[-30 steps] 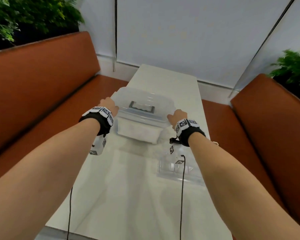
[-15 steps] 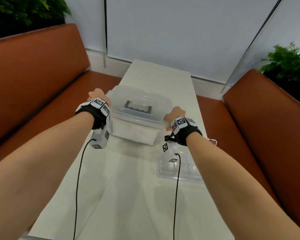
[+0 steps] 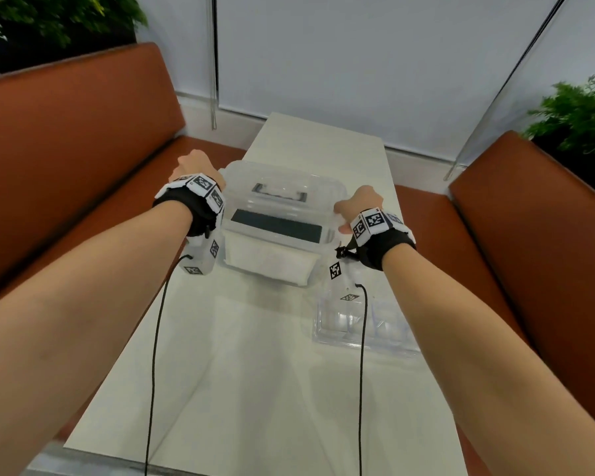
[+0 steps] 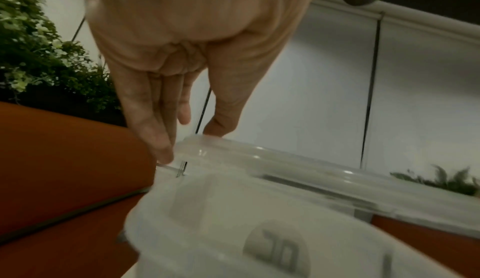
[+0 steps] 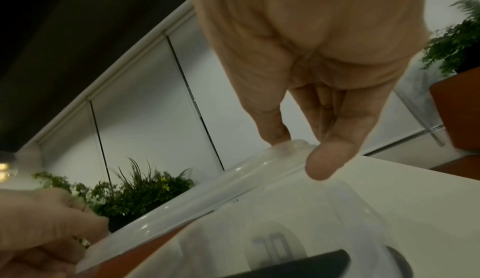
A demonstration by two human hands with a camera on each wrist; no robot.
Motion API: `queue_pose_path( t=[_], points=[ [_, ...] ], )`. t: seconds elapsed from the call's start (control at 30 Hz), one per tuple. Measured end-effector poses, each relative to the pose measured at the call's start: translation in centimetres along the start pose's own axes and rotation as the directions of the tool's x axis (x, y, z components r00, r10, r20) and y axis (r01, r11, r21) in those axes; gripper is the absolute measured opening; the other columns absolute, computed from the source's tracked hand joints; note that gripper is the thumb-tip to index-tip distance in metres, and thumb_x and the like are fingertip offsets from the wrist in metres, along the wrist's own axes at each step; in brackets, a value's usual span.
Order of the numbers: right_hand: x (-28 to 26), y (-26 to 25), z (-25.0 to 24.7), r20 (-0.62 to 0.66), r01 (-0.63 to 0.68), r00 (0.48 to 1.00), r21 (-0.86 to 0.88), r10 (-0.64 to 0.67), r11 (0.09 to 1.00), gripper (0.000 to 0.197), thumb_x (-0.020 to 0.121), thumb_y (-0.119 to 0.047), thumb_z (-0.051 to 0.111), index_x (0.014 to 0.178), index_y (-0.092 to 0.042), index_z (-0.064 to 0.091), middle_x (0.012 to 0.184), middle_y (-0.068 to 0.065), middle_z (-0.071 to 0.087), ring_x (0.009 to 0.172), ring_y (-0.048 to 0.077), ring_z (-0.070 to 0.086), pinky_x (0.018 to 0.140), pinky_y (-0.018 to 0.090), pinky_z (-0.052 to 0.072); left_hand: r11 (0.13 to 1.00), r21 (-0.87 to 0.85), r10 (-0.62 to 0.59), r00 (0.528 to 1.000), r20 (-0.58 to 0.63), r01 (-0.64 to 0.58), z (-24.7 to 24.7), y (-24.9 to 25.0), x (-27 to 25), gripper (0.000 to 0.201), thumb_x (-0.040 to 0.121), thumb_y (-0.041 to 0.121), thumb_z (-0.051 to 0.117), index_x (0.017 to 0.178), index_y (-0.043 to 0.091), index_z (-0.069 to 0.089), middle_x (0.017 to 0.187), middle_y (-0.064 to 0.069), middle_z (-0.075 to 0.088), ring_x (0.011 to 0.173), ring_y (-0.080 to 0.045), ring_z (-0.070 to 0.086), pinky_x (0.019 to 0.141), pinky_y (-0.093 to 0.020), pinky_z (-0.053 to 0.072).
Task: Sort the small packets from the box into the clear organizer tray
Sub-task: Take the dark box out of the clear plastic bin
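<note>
A long white table (image 3: pixel 282 389) runs away from the person between two brown benches. On it, between the left hand (image 3: pixel 196 166) and the right hand (image 3: pixel 361 204), stands a clear lidded storage box (image 3: pixel 272 259). Just nearer than the right hand, under that forearm, lies a clear organizer tray (image 3: pixel 337 324) near the table's right edge.

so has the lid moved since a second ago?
Yes. The lid is up off the box, which sits on the table by the tray; left hand and right hand grip its ends.
</note>
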State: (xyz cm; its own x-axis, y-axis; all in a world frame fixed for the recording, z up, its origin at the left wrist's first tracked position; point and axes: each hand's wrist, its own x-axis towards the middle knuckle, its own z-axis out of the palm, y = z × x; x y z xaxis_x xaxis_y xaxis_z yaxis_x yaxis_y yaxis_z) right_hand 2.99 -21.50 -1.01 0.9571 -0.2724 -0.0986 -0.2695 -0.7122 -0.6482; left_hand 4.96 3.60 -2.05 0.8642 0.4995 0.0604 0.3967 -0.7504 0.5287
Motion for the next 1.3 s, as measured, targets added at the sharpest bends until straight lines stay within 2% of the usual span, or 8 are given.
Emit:
queue_pose_path(
  t=[0.17,0.3,0.47,0.6,0.83,1.1,1.2,1.3],
  points=[
    [0.2,-0.3,-3.0,-0.108,0.081,0.992,0.209,-0.059,0.975,0.016,0.087,-0.014,0.063,0.084,-0.003,0.052,0.092,0.011,0.063,0.061,0.024,0.064,0.032,0.013,0.039,0.786,-0.587,-0.191,0.979,0.067,0.193,-1.6,2.6,-0.2,0.064,0.081,0.031,0.069,0.132,0.000,0.044,0.117,-0.010,0.060,0.096,-0.027,0.060,0.083,-0.032,0.050],
    [-0.1,0.6,-5.5,-0.105,0.141,0.989,0.452,-0.104,0.881,0.052,0.086,-0.019,0.067,0.128,-0.006,0.039,0.117,0.021,0.059,0.054,0.020,0.061,0.067,0.036,0.060,0.334,-0.925,-0.161,0.978,0.133,0.181,-1.5,6.5,-3.1,0.012,0.084,0.006,0.061,0.079,0.006,0.050,0.077,-0.004,0.056,0.076,-0.022,0.059,0.070,-0.032,0.052],
    [1.9,4.7,-12.7,-0.108,0.272,0.952,-0.133,-0.287,0.953,0.071,0.087,-0.038,0.067,0.141,-0.010,0.029,0.116,0.018,0.062,0.100,0.034,0.064,0.085,0.044,0.054,0.102,-0.984,0.031,0.988,0.151,0.147,-2.0,11.8,-5.7,0.028,0.085,-0.010,0.058,0.101,0.008,0.045,0.105,-0.017,0.061,0.071,-0.021,0.066,0.069,-0.037,0.061],
    [3.9,8.8,-17.8,-0.065,0.221,0.972,-0.071,-0.225,0.973,0.075,0.087,-0.047,0.063,0.146,-0.020,0.027,0.140,0.012,0.046,0.118,0.032,0.053,0.091,0.043,0.050,0.117,-0.983,0.242,0.956,0.165,0.140,-1.4,15.0,-7.3,0.032,0.087,-0.010,0.058,0.113,0.006,0.049,0.120,-0.022,0.060,0.086,-0.029,0.066,0.073,-0.040,0.060],
    [6.2,13.7,-19.8,0.214,0.047,0.954,0.586,-0.211,0.809,0.031,0.094,-0.010,0.054,0.126,-0.013,0.056,0.119,0.010,0.063,0.105,0.028,0.063,0.076,0.036,0.057,0.170,-0.982,0.353,0.925,0.138,0.082,0.8,19.6,-8.2,0.031,0.089,-0.002,0.063,0.117,0.000,0.050,0.104,-0.023,0.066,0.078,-0.029,0.066,0.075,-0.039,0.059],
    [12.0,17.9,-17.9,0.078,-0.132,0.991,0.553,0.107,0.823,0.027,0.091,0.001,0.056,0.118,-0.006,0.053,0.099,0.008,0.064,0.087,0.025,0.066,0.065,0.039,0.056,0.896,-0.421,0.365,0.778,0.512,-0.143,5.8,17.6,-8.1,0.036,0.093,0.028,0.062,0.117,0.001,0.057,0.117,-0.015,0.062,0.097,-0.026,0.062,0.084,-0.039,0.052],
    [13.8,20.1,-14.8,0.102,-0.235,0.972,0.405,0.212,0.883,0.035,0.091,0.006,0.053,0.125,-0.001,0.049,0.115,0.017,0.061,0.090,0.030,0.063,0.066,0.041,0.054,0.950,-0.145,0.307,0.745,0.592,-0.276,7.7,16.0,-8.7,0.036,0.092,0.029,0.065,0.114,0.003,0.051,0.118,-0.021,0.058,0.102,-0.032,0.061,0.068,-0.029,0.047],
    [14.7,22.0,-11.7,0.149,-0.298,0.951,0.232,0.269,0.926,0.038,0.090,0.005,0.055,0.128,0.004,0.048,0.123,0.024,0.058,0.101,0.035,0.062,0.077,0.042,0.054,0.964,-0.076,0.248,0.763,0.597,-0.254,9.2,15.1,-9.1,0.055,0.092,0.022,0.067,0.133,-0.005,0.044,0.121,-0.021,0.057,0.116,-0.035,0.058,0.081,-0.036,0.050]
  ],
)
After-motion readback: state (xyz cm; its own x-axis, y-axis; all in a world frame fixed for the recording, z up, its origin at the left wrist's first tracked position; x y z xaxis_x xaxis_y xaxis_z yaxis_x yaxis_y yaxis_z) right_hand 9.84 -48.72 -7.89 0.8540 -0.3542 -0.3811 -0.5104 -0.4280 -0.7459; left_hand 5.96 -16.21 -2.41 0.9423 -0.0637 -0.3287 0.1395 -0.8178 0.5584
